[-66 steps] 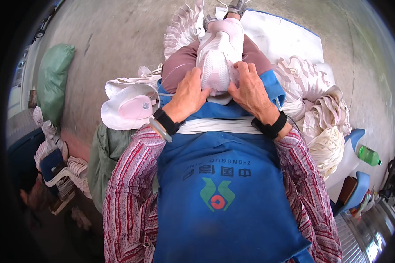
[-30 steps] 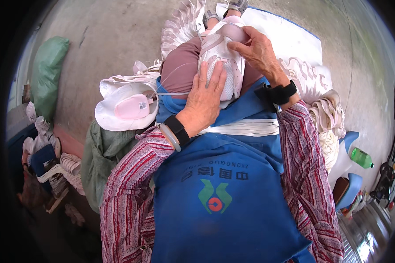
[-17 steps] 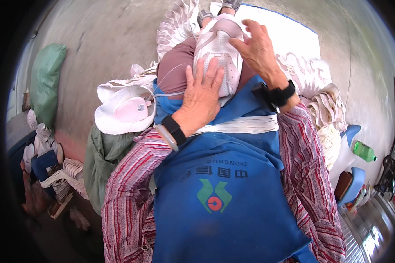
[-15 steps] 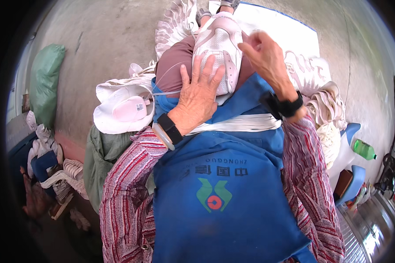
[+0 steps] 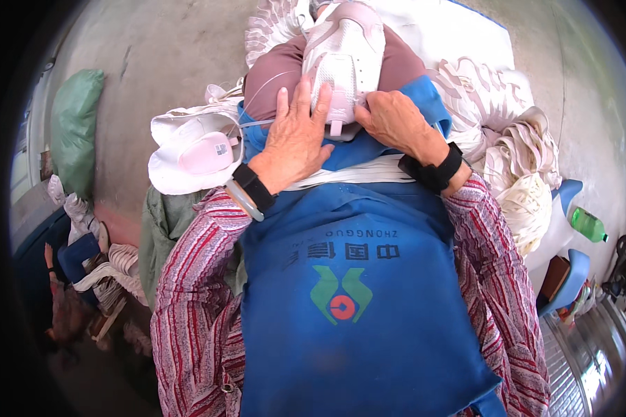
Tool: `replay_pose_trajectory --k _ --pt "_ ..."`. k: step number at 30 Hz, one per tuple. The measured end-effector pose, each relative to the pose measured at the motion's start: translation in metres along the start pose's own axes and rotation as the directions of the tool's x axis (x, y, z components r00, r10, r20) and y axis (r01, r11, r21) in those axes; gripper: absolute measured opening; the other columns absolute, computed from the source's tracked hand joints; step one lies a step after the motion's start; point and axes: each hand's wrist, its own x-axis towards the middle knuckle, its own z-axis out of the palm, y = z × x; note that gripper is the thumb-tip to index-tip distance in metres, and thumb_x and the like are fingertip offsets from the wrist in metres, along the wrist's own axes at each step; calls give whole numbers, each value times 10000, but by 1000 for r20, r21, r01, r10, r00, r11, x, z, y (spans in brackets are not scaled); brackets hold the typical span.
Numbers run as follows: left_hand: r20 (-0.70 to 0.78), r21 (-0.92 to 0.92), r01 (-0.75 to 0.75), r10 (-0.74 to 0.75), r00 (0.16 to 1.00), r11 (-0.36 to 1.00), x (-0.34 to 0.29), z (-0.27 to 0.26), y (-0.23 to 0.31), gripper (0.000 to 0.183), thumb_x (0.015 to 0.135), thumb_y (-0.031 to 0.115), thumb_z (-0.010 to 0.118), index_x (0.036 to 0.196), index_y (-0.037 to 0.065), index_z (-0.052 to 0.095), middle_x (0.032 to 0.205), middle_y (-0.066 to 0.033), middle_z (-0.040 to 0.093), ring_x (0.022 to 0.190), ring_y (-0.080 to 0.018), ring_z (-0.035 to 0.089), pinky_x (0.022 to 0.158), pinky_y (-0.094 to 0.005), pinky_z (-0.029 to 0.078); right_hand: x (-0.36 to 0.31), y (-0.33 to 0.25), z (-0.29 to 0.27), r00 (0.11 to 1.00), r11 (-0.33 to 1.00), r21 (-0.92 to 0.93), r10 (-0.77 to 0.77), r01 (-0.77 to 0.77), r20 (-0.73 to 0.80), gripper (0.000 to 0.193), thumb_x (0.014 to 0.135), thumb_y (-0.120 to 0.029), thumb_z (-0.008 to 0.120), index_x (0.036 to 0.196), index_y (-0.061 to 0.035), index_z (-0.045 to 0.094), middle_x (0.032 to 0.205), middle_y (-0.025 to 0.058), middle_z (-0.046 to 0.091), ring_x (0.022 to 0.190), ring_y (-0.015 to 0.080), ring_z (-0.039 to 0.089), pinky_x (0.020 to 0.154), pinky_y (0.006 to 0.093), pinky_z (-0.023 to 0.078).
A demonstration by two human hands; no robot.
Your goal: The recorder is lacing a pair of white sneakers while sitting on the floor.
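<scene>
A white and pale pink shoe upper [image 5: 344, 55] lies across my lap, its tongue tab toward me. My left hand [image 5: 295, 142] rests on its left edge, fingers stretched out and slightly spread. At its right edge, beside the eyelet row, my right hand [image 5: 400, 125] has its fingers curled, thumb and forefinger closed on the upper. Part of the upper is hidden under my hands. A thin pale thread [image 5: 263, 87] loops to the left over my knee. White flat laces [image 5: 362, 174] lie bundled across the blue apron [image 5: 368, 313] at my waist.
Another white shoe upper [image 5: 181, 142] with a pink insole-shaped patch sits to my left. Stacked uppers [image 5: 492, 101] lie at right, with more [image 5: 271, 42] beyond my left knee. A green sack [image 5: 76, 132], a green bottle [image 5: 588, 224] and a blue chair [image 5: 567, 285] stand farther out.
My right hand has come down from the air onto the upper's right edge. The upper's near end, with its tab, now shows between my hands. My left hand has shifted slightly left.
</scene>
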Motion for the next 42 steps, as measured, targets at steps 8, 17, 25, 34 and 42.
replay_pose_trajectory --k 8,17,25,34,42 --pt "-125 -664 61 -191 974 745 -28 -77 13 310 814 136 643 1079 -17 592 1131 -188 606 1038 -321 596 951 -381 429 -95 21 -72 958 806 547 284 -224 -26 124 816 -116 600 787 1 627 608 84 554 539 175 532 525 294 427" --pt "-241 -966 -139 568 787 -217 -65 -160 99 294 846 311 673 954 39 644 895 -96 659 760 -245 631 808 -422 496 -112 16 -29 979 991 129 53 -27 -198 137 806 -77 632 942 -77 627 891 89 564 733 306 611 640 386 501" --pt "-327 -942 -205 582 744 -268 -58 -154 103 309 814 308 712 949 40 640 895 -90 653 761 -245 627 770 -390 501 -104 9 -32 979 989 151 20 11 -203 59 805 -12 592 858 -35 599 859 109 564 716 301 601 630 364 486" --pt "-163 -894 -163 37 986 418 -33 -102 62 433 753 170 758 1090 -7 552 1022 -141 610 934 -262 611 822 -322 480 -103 -30 -102 943 844 495 307 -207 -128 52 796 27 547 833 -5 563 623 4 503 539 66 428 514 221 360" --pt "90 -944 68 55 994 322 -39 -76 36 158 864 168 626 835 15 649 686 -31 613 630 -136 576 584 -261 453 -85 -55 -150 736 875 477 265 89 -623 75 862 8 544 906 -1 604 741 -13 573 630 29 478 551 178 356"
